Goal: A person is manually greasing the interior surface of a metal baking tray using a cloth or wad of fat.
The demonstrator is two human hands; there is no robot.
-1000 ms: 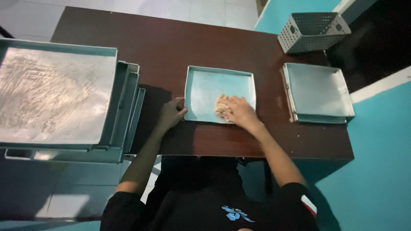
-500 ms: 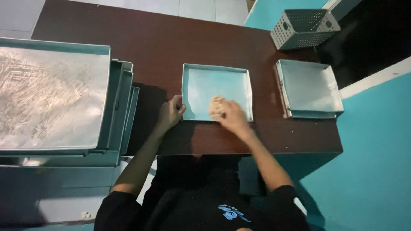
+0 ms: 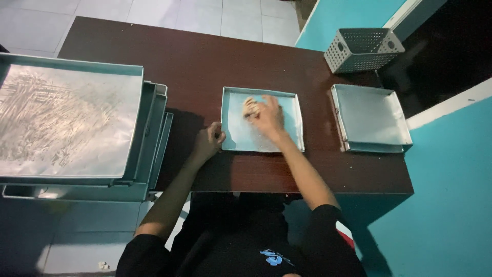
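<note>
A square metal baking tray (image 3: pixel 287 141) lies on the dark brown table (image 3: pixel 195 61) in front of me. My right hand (image 3: pixel 267 117) presses a pale, crumpled wad (image 3: pixel 250 106) against the tray's floor near its far left part; only a bit of the wad shows past my fingers. My left hand (image 3: pixel 207 142) grips the tray's left rim near the front corner and steadies it.
A second empty square tray (image 3: pixel 370 118) sits to the right. A grey perforated basket (image 3: pixel 363 48) stands at the far right corner. A stack of large metal trays (image 3: pixel 72 123) fills the left side. A teal wall is on the right.
My right hand with the wad has slid from the tray's near right corner across to its far left part. My left hand has stayed on the left rim.
</note>
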